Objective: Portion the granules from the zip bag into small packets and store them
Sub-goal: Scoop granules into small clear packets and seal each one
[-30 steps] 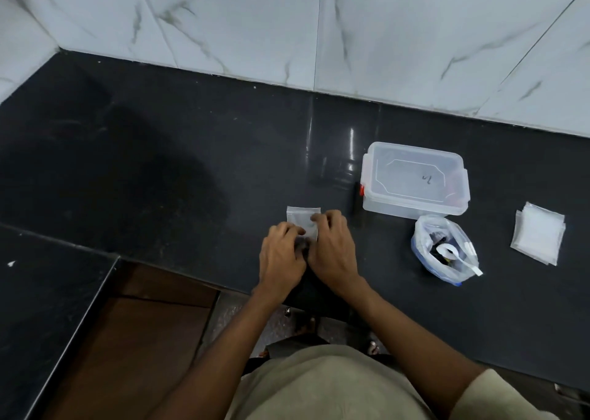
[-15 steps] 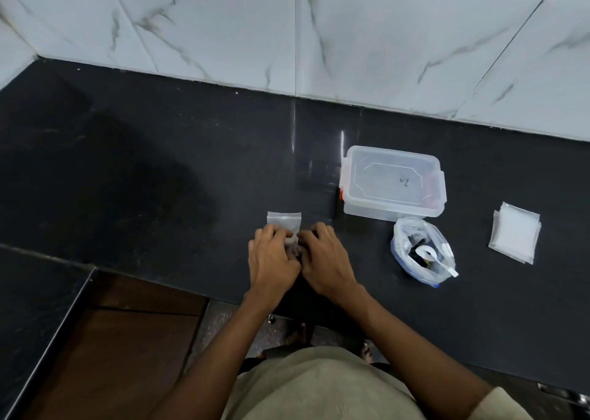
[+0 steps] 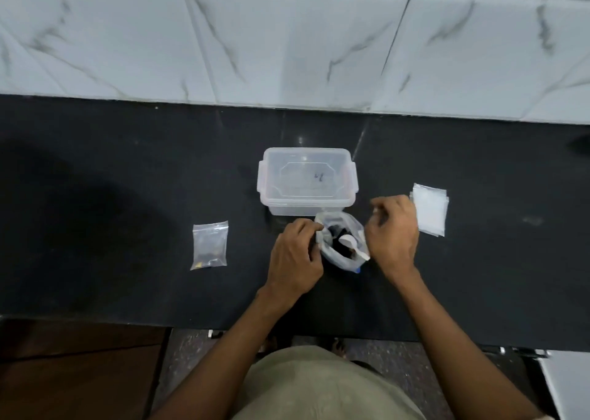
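So, one filled packet (image 3: 209, 245) lies flat on the black desk (image 3: 95, 180), left of centre, well apart from the rest; dark granules sit at its bottom edge and it looks zipped, though the seal is too small to be sure. It's not in the box (image 3: 307, 180) yet. The box, clear with its lid on and clips at the sides, stands at frame centre and looks empty inside. Just below it, touching or nearly so, is the zip bag (image 3: 341, 244), mouth open, dark granules inside and a white spoon (image 3: 351, 242) resting in it. Left hand (image 3: 295, 253) pinches the bag's left rim, fingers curled on the plastic. Right hand (image 3: 394, 228) is just right of the bag, fingers loosely curled; whether it holds anything I can't tell, maybe touching the rim, maybe reaching to the stack. The stack of empty packets (image 3: 429, 209) sits centre right, partly behind that hand. Progress, my read: early, one portion done and unstored, many empties left, plenty of granules in the bag. Left to do: take a fresh packet, spoon granules in, seal, repeat, then open the lid and put the packets in. In the way: the shut lid blocks storing; the bag is floppy and needs holding open or it may tip and spill; the spoon handle juts out toward the right hand. Marble tile wall (image 3: 287, 43) fills the top; brown floor (image 3: 79, 371) at lower left.
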`<state>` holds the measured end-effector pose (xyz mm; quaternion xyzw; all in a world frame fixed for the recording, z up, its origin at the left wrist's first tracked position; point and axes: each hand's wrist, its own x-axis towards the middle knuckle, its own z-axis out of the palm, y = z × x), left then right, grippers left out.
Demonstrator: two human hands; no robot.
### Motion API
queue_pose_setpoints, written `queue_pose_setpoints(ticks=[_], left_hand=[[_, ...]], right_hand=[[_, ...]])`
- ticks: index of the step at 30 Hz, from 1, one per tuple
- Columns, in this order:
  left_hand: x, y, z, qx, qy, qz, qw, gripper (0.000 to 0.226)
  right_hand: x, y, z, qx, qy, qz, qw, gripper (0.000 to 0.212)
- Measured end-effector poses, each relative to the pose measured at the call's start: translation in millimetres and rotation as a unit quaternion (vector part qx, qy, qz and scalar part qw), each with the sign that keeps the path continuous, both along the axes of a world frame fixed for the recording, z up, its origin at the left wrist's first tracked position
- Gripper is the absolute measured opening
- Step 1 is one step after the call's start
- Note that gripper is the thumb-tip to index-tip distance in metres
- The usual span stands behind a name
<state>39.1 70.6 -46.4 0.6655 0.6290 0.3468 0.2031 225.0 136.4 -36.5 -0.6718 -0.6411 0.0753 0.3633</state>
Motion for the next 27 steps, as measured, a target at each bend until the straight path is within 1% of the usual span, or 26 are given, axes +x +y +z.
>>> queue_pose_setpoints(ticks=[2, 5, 7, 9, 12, 15, 18, 21, 23, 27], left_hand=[[9.7, 2.2, -2.2, -0.021, 0.011, -0.006, 1.0, 0.032], [19.7, 3.9, -5.1, -0.04, 0.026, -0.005, 0.999, 0.028], [22.1, 4.4, -5.4, -0.044, 0.033, 0.0, 0.998, 0.028], [23.2, 4.7, -5.2, -0.043, 0.036, 0.006, 0.998, 0.026], [24.1, 3.8, -4.3, -0.048, 0.034, 0.013, 0.998, 0.023], [24.4, 2.7, -4.5, -0.047, 0.031, 0.016, 0.998, 0.022], [24.2, 1.9, -3.4, -0.045, 0.028, 0.016, 0.998, 0.021], [24.5, 1.6, -1.6, -0.041, 0.027, 0.019, 0.999, 0.021], [24.8, 1.0, -0.4, -0.037, 0.023, 0.021, 0.999, 0.021], [25.1, 0.6, 1.8, -0.033, 0.02, 0.022, 0.999, 0.022]], right_hand=[[25.3, 13.1, -2.7, -0.073, -0.009, -0.055, 0.996, 0.023], [53.2, 26.8, -10.1, -0.193, -0.077, -0.116, 0.971, 0.034], [63.6, 30.7, -16.7, -0.247, -0.103, -0.123, 0.956, 0.039], [69.6, 30.7, -24.1, -0.268, -0.113, -0.117, 0.949, 0.039], [72.7, 26.6, -31.5, -0.245, -0.114, -0.108, 0.957, 0.031], [74.5, 23.0, -32.6, -0.216, -0.058, -0.116, 0.968, 0.021], [73.2, 18.7, -30.4, -0.183, 0.02, -0.141, 0.973, 0.027], [72.9, 13.6, -26.9, -0.152, 0.094, -0.186, 0.966, 0.03], [73.4, 10.8, -26.5, -0.123, 0.125, -0.203, 0.963, 0.029], [71.6, 5.4, -26.3, -0.066, 0.153, -0.21, 0.963, 0.025]])
